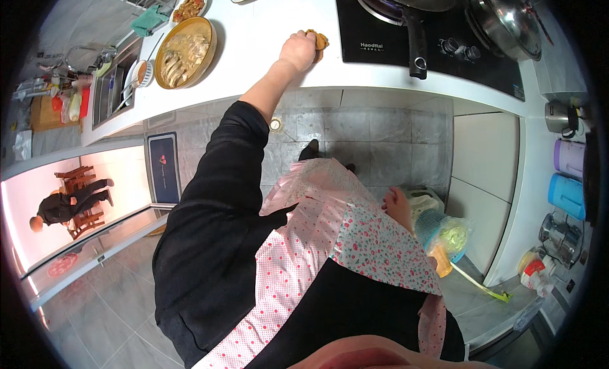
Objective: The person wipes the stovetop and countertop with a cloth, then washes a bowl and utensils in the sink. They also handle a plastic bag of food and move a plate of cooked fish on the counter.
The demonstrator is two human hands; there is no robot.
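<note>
My left arm, in a black sleeve, reaches out over the white counter (266, 42). My left hand (299, 50) is closed on a yellow-brown cloth (320, 41), bunched up and pressed to the countertop just left of the black gas stove (380, 52). Part of the cloth is hidden under the fingers. My right hand (397, 207) hangs low at my side, by the patterned apron (374, 242). Its fingers are loosely bent and slightly apart, with nothing seen in them.
Left on the counter stand a round dish of food in sauce (185, 53) and a plate of food (189, 7). A pan handle (416, 45) juts toward me over the stove's front. Vegetables in bags (453, 234) lie low right. Beyond the glass door, a person (63, 204) sits.
</note>
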